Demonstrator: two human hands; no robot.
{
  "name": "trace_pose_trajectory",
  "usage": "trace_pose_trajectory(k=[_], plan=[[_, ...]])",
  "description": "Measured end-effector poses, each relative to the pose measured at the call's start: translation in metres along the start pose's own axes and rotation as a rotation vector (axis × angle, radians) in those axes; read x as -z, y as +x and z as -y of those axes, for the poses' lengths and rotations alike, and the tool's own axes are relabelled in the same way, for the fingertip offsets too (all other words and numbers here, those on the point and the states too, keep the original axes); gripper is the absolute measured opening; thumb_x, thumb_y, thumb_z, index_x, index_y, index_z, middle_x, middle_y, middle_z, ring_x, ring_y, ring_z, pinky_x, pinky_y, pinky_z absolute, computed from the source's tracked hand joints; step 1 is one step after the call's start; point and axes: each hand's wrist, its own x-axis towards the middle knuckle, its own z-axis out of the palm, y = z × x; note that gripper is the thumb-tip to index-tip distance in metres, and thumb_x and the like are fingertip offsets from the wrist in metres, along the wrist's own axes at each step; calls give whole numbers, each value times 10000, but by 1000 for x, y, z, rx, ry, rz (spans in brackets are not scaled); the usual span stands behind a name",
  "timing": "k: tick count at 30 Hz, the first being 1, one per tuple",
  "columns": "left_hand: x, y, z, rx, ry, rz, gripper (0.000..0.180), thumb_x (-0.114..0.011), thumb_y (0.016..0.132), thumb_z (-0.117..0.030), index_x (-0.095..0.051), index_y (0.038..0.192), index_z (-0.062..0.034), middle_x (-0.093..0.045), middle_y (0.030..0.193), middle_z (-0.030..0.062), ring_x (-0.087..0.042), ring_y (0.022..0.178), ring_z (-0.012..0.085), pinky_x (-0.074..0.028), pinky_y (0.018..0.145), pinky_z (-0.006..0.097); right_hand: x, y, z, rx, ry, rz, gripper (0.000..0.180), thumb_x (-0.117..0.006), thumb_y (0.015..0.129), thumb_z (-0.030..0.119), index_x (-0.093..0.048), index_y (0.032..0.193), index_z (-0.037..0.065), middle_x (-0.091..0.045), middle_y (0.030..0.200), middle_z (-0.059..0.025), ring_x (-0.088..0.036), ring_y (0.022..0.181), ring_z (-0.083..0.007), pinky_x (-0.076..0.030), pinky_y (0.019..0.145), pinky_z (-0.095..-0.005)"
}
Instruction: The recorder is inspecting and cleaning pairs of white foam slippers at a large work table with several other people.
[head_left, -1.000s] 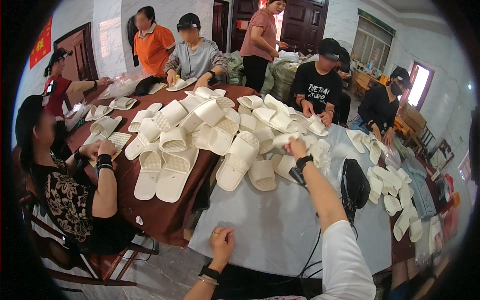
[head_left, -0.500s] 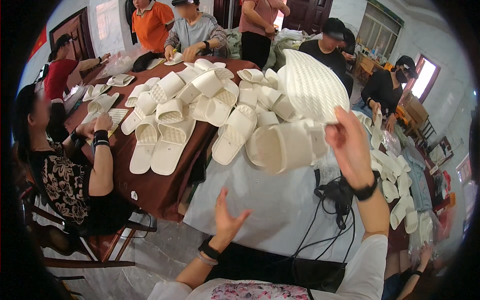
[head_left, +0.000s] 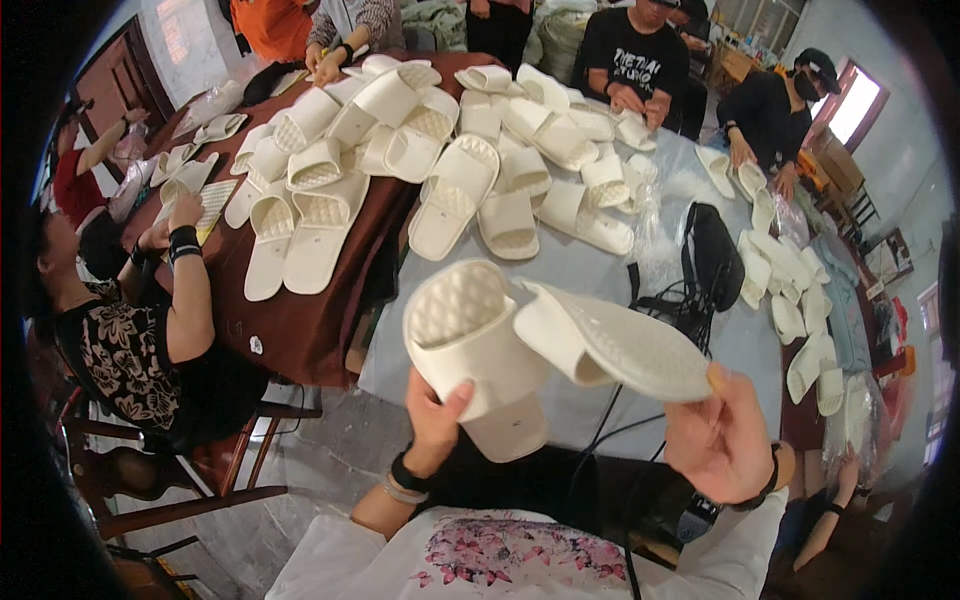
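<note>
My left hand [head_left: 437,425] grips a cream slide slipper [head_left: 468,340] by its side, thumb on the strap and the quilted footbed facing up. A second cream slipper [head_left: 625,345] is pinched at one end by my right hand [head_left: 722,430]; it is tilted, its sole edge toward me and its strap beside the first slipper. Both are held up above the near edge of the grey-covered table [head_left: 420,290]. Just beyond them more cream slippers [head_left: 520,225] lie on the table, and a heap of them [head_left: 345,150] covers part of the brown cloth.
A black bag [head_left: 712,255] with cords lies right of my hands, beside clear plastic wrap [head_left: 655,215]. A seated person [head_left: 130,350] works at the left, with a wooden chair [head_left: 180,500] nearby. Other people stand or sit around the tables. More slippers [head_left: 790,270] lie at the right.
My right hand has come down toward me with a slipper. My left hand, empty before, now holds the other slipper. The view has tilted down.
</note>
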Motion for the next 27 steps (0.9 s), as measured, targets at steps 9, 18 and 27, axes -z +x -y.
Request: trace_pose_trajectory(k=[9, 18, 27], plan=[[29, 79, 43, 92, 616, 33, 644, -604, 791, -321, -343, 1195, 107, -459, 1166, 216, -456, 1079, 273, -355, 911, 332, 83, 136, 0, 294, -475, 62, 452, -321, 926, 388, -442, 1139, 9, -615, 932, -108, -506, 593, -76, -390, 526, -192], [5, 17, 72, -137, 1119, 195, 895, -698, 680, -366, -203, 1303, 44, -154, 1331, 307, -203, 1235, 426, -223, 978, 478, 175, 231, -82, 461, -1444, -172, 824, -622, 748, 356, -182, 1308, -59, -340, 1231, -330, -342, 1171, -408, -270, 991, -397], [15, 0, 67, -80, 1338, 470, 1015, -749, 592, -380, -170, 1321, 26, -45, 1363, 312, -117, 1262, 445, -209, 967, 513, 172, 213, -100, 340, -1474, -106, 782, -619, 753, 286, -167, 1249, -115, -449, 1069, -343, -479, 992, -429, -397, 844, -433]])
